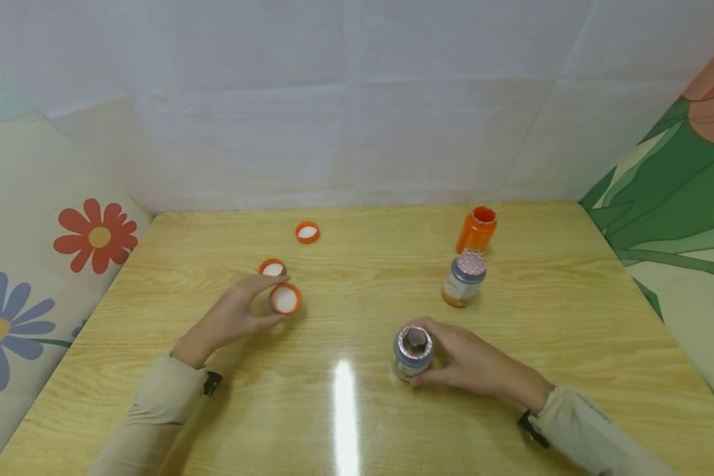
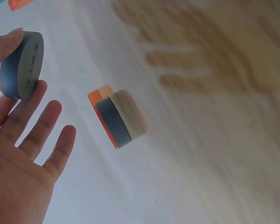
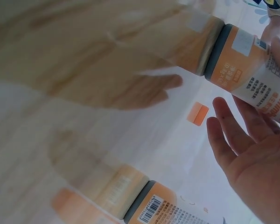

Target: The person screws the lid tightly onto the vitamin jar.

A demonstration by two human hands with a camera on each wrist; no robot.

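Nearest, the right hand (image 1: 476, 363) is gripping a foil-rimmed jar (image 1: 413, 362), standing on the surface (image 1: 357, 284), thumb and fingers clamped about its sides, outer fingers spreading free. Farther, the left hand (image 1: 232, 320) is pinching an orange-rimmed cap (image 1: 285, 299) between thumb and fingers, outer fingers fanning apart. A second cap (image 1: 272, 268) is resting just beyond; a foil-topped jar (image 1: 462, 287) is standing well to the right. Farthest, an orange lid (image 1: 307, 233) and an orange bottle (image 1: 477, 233) are resting apart. The left wrist view is revealing print on the orange-rimmed cap's outer face; the head view is showing its white inside.
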